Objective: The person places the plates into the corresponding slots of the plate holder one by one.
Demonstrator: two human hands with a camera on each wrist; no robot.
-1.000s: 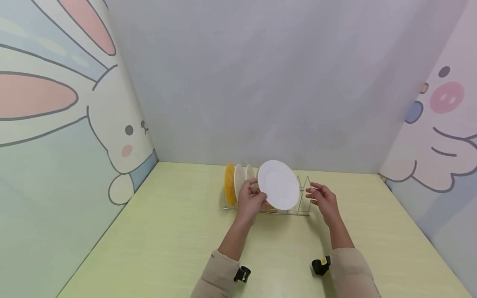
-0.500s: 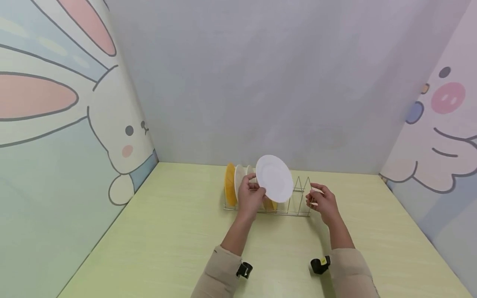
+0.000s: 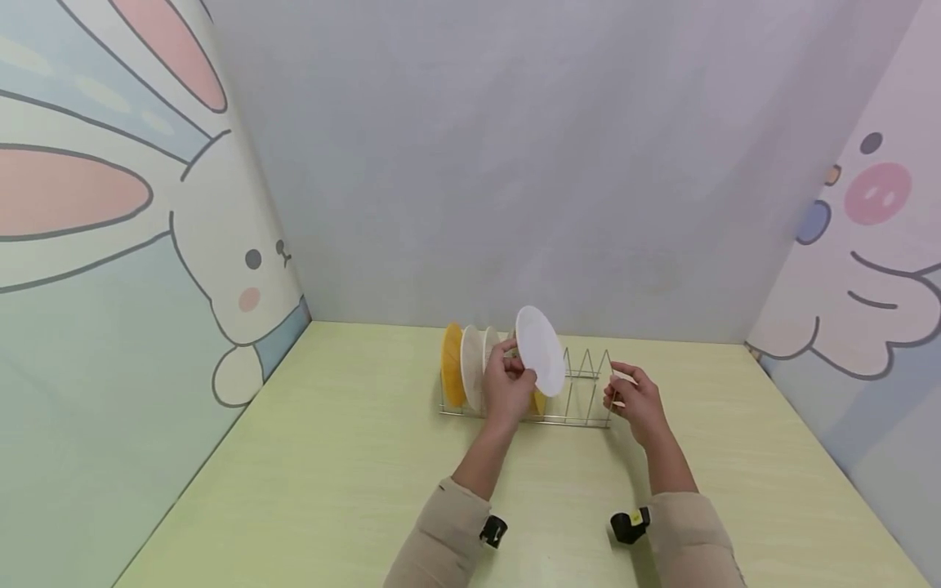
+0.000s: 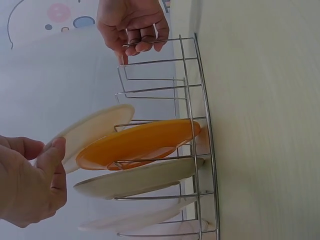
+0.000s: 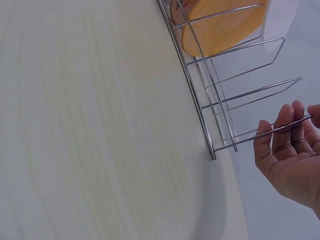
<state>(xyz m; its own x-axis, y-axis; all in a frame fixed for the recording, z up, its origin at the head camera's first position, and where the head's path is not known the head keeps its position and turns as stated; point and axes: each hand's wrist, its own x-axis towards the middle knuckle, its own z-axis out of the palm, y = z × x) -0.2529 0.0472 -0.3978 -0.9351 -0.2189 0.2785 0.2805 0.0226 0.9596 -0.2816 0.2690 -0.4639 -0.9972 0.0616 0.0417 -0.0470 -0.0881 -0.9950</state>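
Observation:
My left hand [image 3: 509, 390] pinches a white plate [image 3: 542, 355] by its near edge, thumb on one face and fingers behind. The plate is tilted above a wire dish rack [image 3: 577, 423]. In the left wrist view, that plate [image 4: 95, 130] is beside an orange plate [image 4: 145, 142] standing in the rack. At the rack's right end, my right hand [image 3: 635, 402] holds the end wire between thumb and curled fingers, as the right wrist view shows with the hand [image 5: 292, 155]. Another yellow-orange plate [image 3: 452, 367] and pale plates [image 3: 471, 366] stand in the left slots.
The rack stands on a pale green-yellow table [image 3: 331, 457] near the grey back wall [image 3: 470, 180]. Side walls carry a cartoon rabbit [image 3: 235, 269] and a pink-snouted figure [image 3: 875, 237]. Black wrist cameras [image 3: 630, 527] sit at both sleeves.
The white plate has turned more edge-on, and my left hand has shifted slightly right with it. More of the rack's right slots now show. My right hand stays at the end wire.

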